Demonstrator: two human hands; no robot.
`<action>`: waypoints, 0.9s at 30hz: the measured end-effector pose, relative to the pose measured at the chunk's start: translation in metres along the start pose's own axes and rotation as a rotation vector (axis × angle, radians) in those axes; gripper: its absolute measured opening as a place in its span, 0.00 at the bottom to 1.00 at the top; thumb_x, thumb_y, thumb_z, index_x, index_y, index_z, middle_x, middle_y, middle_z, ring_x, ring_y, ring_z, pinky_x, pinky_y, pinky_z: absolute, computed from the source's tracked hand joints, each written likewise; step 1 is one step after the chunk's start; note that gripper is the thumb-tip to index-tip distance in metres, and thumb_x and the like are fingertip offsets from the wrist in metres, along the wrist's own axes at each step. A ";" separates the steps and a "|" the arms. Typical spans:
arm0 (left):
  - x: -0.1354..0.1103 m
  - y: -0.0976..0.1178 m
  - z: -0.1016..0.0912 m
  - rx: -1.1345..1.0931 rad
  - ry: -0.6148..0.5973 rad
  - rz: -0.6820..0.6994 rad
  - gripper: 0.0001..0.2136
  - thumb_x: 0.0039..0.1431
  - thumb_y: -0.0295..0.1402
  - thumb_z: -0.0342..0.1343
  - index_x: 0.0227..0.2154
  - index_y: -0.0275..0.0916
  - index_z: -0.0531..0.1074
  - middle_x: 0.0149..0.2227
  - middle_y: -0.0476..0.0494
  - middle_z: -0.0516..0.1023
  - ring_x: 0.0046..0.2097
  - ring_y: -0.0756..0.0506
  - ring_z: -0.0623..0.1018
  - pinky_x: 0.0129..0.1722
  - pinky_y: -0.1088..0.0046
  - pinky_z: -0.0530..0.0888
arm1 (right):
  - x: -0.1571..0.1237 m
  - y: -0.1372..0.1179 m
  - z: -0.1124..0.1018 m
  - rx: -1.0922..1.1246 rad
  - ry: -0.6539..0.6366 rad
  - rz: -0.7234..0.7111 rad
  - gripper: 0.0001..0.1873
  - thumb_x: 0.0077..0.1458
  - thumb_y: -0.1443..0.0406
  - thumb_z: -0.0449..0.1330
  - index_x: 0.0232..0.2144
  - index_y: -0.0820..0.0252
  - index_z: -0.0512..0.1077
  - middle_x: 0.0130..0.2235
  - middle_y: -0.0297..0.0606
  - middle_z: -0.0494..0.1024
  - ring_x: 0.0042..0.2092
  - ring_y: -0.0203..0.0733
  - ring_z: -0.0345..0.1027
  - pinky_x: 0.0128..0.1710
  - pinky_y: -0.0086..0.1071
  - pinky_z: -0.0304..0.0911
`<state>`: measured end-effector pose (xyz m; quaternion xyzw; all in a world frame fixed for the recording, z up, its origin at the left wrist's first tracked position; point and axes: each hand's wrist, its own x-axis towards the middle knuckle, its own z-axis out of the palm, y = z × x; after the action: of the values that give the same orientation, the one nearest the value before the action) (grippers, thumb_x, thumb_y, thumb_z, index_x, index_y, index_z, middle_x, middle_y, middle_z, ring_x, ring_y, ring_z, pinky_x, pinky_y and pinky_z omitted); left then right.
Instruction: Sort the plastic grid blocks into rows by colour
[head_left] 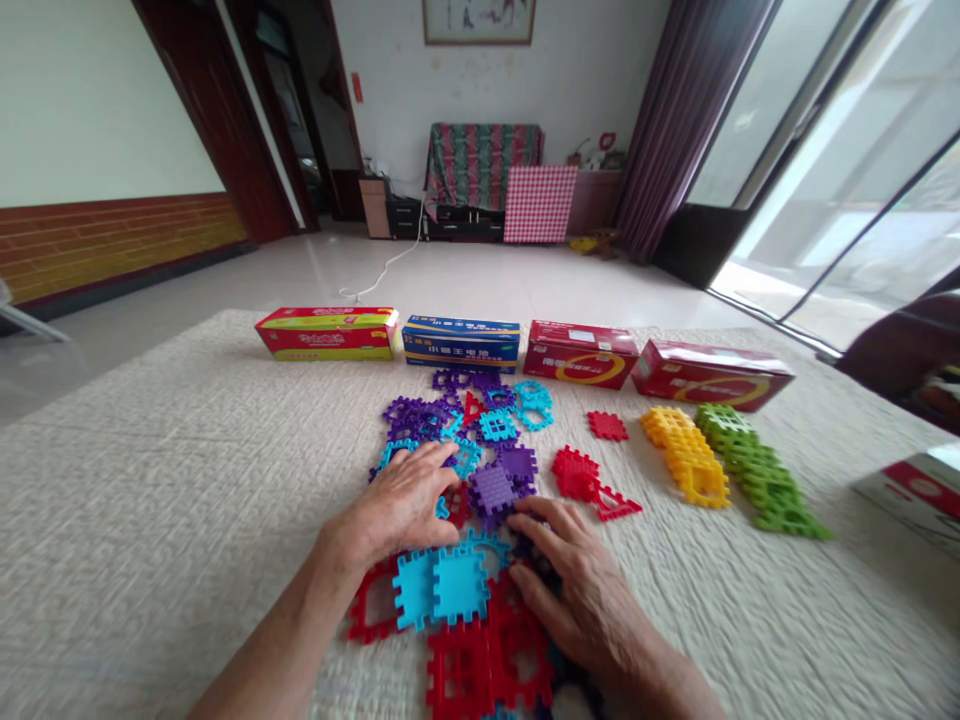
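Right now the left hand [405, 505] lies palm down with its fingers spread flat across the heap of plastic tiles [450, 415]. It clasps nothing, and its fingertips rest on cyan and purple pieces. The right hand [581, 585] is also palm down, just beside it. Its fingers reach over a dark purple tile [534, 550], but the thumb is hidden, so I cannot tell whether it pinches the piece or only presses on it.

Between the 2 hands sits a lighter purple tile [493, 488]. Under the left wrist, 2 joined cyan tiles [441, 585] overlap big red tiles [487, 660] nearest the person.

Off to the right, apart from the heap, lie a small red cluster [576, 472], a red triangle [616, 503] and 1 red square [606, 426]. Further right run a yellow row [686, 455] and a green row [757, 470], side by side.

Beyond the heap, 4 cartons stand in a line: a red and yellow box [328, 332], a blue box [460, 343], and 2 red boxes [579, 353] [711, 373]. Everything rests on a pale woven mat [150, 520].
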<state>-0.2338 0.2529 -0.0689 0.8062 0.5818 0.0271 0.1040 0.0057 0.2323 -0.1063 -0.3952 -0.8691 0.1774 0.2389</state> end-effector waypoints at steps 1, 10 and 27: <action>0.000 0.001 0.000 0.008 -0.003 0.000 0.18 0.45 0.36 0.64 0.42 0.42 0.74 0.65 0.37 0.59 0.65 0.36 0.59 0.60 0.50 0.59 | 0.000 0.000 0.000 -0.001 0.003 -0.001 0.18 0.58 0.63 0.55 0.51 0.55 0.68 0.56 0.42 0.67 0.55 0.48 0.60 0.56 0.46 0.60; -0.001 -0.004 0.003 -0.035 0.143 0.140 0.10 0.52 0.31 0.58 0.38 0.41 0.77 0.60 0.39 0.67 0.61 0.37 0.66 0.59 0.52 0.62 | 0.002 -0.001 -0.001 0.010 0.009 0.000 0.18 0.58 0.64 0.56 0.51 0.56 0.68 0.56 0.42 0.67 0.55 0.47 0.61 0.55 0.45 0.61; 0.005 0.036 -0.020 -0.484 0.256 0.222 0.13 0.64 0.33 0.47 0.31 0.40 0.76 0.28 0.51 0.75 0.31 0.52 0.72 0.33 0.76 0.67 | 0.004 0.005 0.005 0.212 0.379 0.072 0.18 0.60 0.64 0.54 0.53 0.58 0.64 0.42 0.41 0.75 0.40 0.40 0.70 0.39 0.34 0.69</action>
<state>-0.2025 0.2495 -0.0422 0.8067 0.4750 0.2779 0.2152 0.0037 0.2379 -0.1122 -0.4249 -0.7705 0.1988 0.4316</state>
